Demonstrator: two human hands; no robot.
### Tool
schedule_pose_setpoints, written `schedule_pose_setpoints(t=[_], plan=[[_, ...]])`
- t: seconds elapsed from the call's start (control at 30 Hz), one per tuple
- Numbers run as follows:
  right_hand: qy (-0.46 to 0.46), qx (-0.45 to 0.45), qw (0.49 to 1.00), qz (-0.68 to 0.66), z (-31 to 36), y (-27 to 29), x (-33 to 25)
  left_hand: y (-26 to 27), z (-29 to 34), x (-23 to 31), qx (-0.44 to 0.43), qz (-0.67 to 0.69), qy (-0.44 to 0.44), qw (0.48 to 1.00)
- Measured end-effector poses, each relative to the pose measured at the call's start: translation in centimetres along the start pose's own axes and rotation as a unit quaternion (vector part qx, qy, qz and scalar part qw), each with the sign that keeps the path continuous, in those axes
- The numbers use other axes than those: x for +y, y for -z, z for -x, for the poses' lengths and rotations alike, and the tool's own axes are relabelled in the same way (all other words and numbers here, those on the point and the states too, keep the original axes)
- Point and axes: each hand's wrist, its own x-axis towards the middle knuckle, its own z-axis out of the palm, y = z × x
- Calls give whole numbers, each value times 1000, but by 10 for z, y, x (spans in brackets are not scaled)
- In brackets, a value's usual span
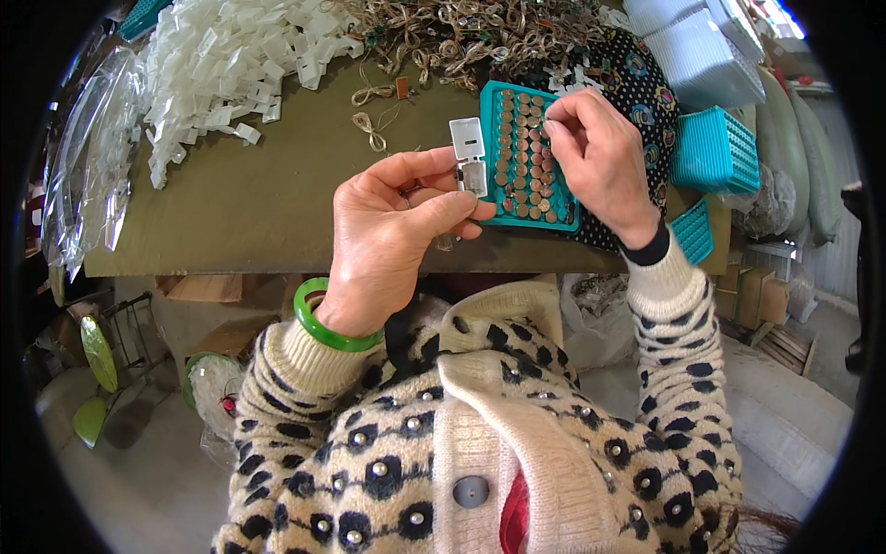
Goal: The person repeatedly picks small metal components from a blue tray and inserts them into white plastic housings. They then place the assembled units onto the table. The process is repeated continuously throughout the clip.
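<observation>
My left hand grips a small white plastic case between thumb and fingers, with its hinged lid flipped up. Right beside it lies a teal tray filled with rows of round copper-coloured button cells. Over the tray's right side is my right hand, thumb and forefinger pinched together. What sits between those fingertips is too small to make out. Inside the case, details are partly hidden by my left thumb.
White plastic cases are heaped at the back left. Behind the tray lies a tangle of coiled wires. Stacked teal trays stand at the right, below white trays. A dark patterned cloth lies under the teal tray.
</observation>
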Motion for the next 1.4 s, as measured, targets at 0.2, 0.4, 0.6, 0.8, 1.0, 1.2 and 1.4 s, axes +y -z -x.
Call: schedule_pose_setpoints(t=[0.2,0.4,0.6,0.8,1.0,1.2,1.4], plan=[[129,40,990,-27,21,-2,-53,-5,-1,-6,3,-12,-8,1000],[108,23,993,-47,26,-9,-64,-4,5,-9,-3,2,6,1000],[29,55,991,-116,33,-3,-68,-7,9,-10,-17,12,-1,1000],[49,105,985,-128,37,-14,-70,-7,14,-11,-32,19,-2,999],[35,56,984,-163,41,-9,-66,-2,12,-15,-21,10,32,999],[28,107,992,54,21,-3,-19,5,6,-15,-39,61,64,995],[30,45,990,130,20,-15,3,7,-1,-18,-76,126,47,988]])
